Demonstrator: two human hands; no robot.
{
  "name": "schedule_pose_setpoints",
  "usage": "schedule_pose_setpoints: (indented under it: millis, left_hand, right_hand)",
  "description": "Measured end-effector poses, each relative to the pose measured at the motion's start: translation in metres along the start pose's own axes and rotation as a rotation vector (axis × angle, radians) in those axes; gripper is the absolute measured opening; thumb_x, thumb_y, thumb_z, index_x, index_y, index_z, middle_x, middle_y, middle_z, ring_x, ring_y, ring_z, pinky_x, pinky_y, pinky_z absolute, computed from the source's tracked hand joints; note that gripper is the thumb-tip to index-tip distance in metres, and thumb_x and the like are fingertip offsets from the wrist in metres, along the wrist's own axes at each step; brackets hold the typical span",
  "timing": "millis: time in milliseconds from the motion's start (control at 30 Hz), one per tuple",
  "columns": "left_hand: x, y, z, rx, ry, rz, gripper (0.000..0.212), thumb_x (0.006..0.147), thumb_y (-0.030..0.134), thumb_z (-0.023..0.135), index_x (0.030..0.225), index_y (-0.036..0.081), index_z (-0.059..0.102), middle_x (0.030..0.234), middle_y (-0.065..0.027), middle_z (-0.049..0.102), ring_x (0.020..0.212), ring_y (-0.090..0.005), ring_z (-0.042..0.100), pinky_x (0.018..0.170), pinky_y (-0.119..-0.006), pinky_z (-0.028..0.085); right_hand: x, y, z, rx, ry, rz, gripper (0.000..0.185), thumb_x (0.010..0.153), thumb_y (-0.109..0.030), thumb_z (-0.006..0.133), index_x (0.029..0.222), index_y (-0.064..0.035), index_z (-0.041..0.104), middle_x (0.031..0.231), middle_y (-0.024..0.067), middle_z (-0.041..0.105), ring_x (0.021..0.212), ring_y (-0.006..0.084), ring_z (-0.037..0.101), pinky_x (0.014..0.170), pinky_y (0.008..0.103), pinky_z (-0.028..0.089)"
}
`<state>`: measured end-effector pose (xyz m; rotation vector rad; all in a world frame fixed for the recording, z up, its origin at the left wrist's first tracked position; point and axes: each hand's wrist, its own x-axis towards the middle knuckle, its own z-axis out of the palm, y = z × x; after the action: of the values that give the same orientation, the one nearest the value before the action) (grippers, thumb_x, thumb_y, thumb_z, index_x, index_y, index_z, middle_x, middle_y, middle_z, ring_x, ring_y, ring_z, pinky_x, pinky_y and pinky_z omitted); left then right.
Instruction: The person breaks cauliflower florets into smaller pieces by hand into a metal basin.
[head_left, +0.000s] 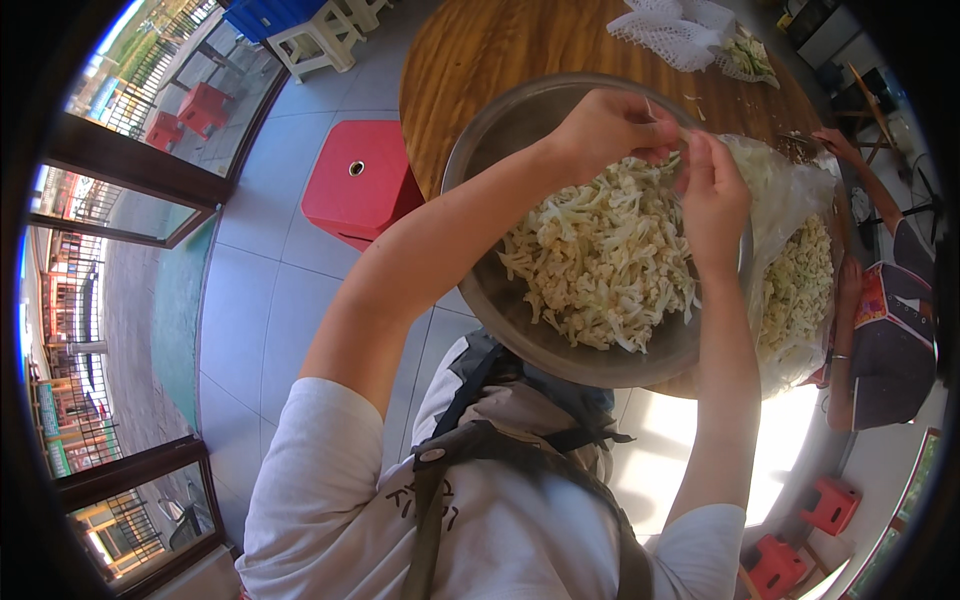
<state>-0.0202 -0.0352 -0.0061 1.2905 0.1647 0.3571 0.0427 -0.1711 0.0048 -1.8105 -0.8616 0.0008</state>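
A wide metal basin (495, 135) sits at the near edge of the round wooden table, holding a heap of cut cauliflower florets (607, 255). Over the basin's far right part, my left hand (619, 131) and my right hand (712, 187) meet at the fingertips. Pinched between them is a small pale cauliflower piece (683, 136), mostly hidden by the fingers. A thin whitish sliver stands up by my left fingers. Right of my right hand, a clear plastic bag (772, 187) holds more cut cauliflower (799, 277).
White foam netting (675, 30) and cauliflower trimmings (750, 56) lie at the far side of the wooden table (480, 60). A co-worker (892, 337) at right has a hand near a knife (796, 138). A red stool (360, 172) stands left of the table.
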Motion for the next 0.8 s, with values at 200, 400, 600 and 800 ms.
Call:
schedule_pose_setpoints:
  millis: [200,400,600,800]
  left_hand:
    - [-0.001,0.0,0.002,0.244,-0.034,0.108,0.019,0.082,0.011,0.062,0.094,-0.004,0.059,0.078,-0.0061,0.062,0.068,-0.0101,0.058,0.063,-0.023,0.049]
    - [-0.002,0.001,0.004,0.676,0.102,0.319,0.026,0.079,0.012,0.064,0.101,0.0,0.057,0.077,-0.0046,0.062,0.069,-0.0089,0.058,0.062,-0.024,0.047]
    - [-0.004,-0.002,0.004,0.843,0.067,0.382,0.045,0.077,0.014,0.065,0.116,0.004,0.044,0.077,-0.008,0.062,0.069,-0.0174,0.06,0.062,-0.029,0.048]
    - [-0.005,-0.01,0.016,0.971,0.081,0.483,0.043,0.077,0.012,0.064,0.113,0.001,0.042,0.076,-0.0093,0.063,0.069,-0.024,0.061,0.061,-0.033,0.048]
  right_hand:
    - [0.006,0.007,-0.003,0.109,-0.022,0.176,0.029,0.092,-0.029,0.045,0.095,-0.004,0.058,0.065,-0.0005,0.051,0.049,0.0066,0.045,0.046,0.0223,0.037]
    - [0.012,0.013,-0.003,0.234,-0.222,0.23,0.029,0.091,-0.031,0.047,0.085,-0.0041,0.056,0.06,-0.0015,0.048,0.047,0.0056,0.041,0.045,0.0222,0.034]
    - [0.014,0.023,-0.005,0.158,-0.368,0.214,0.03,0.091,-0.032,0.046,0.082,-0.0056,0.056,0.055,-0.0026,0.046,0.048,0.0043,0.041,0.044,0.0205,0.032]
    - [0.012,0.014,-0.001,0.377,-0.248,0.463,0.028,0.093,-0.027,0.041,0.078,-0.007,0.053,0.054,-0.0023,0.043,0.044,0.0058,0.036,0.04,0.0228,0.027]
